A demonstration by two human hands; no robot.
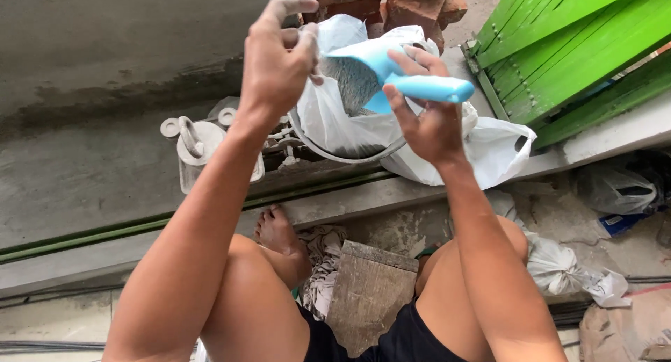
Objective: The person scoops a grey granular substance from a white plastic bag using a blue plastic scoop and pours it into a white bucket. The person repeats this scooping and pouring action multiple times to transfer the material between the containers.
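Near the top centre of the frame my right hand (426,121) is closed around the smooth handle of a light-blue plastic scoop (391,75) loaded with grey powder, while my left hand (276,58) pinches the rim of the thin, crinkly white plastic bag (335,117), other fingers spread. I'd keep the scoop level and the bag mouth stretched wide over the round bucket (349,156) so the fine powder doesn't spill onto the rough concrete ledge (335,201).

Blue scoop (391,72): smooth plastic, matt w/ grey powder dusting. White bag (335,110): thin crinkly plastic film, slight sheen. Far bricks (412,5): rough red clay. Right slats (573,47): glossy green paint. Near board (370,292): worn rough wood. Rag (323,264): limp cloth. Left slab (105,89): rough matt concrete.
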